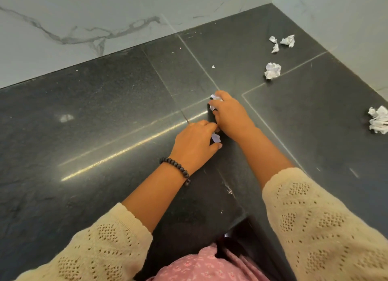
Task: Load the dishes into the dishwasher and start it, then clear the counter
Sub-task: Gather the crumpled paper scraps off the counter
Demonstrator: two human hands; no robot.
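Note:
Both my hands are on the dark stone counter (105, 117), close together near its middle. My right hand (231, 115) has its fingers curled around a crumpled white paper scrap (215, 98). My left hand (195, 144) sits just below it and pinches another small white paper scrap (216, 138) between thumb and fingers. Most of each scrap is hidden inside the hand. No dishes or dishwasher are in view.
More crumpled paper balls lie on the counter: three small ones (282, 42) at the far right corner, one (272, 70) nearer, one (379, 120) at the right edge. A tiny scrap (213, 66) lies alone. Marble walls (84, 18) bound the back and right. The counter's inner corner edge (243, 215) is near my body.

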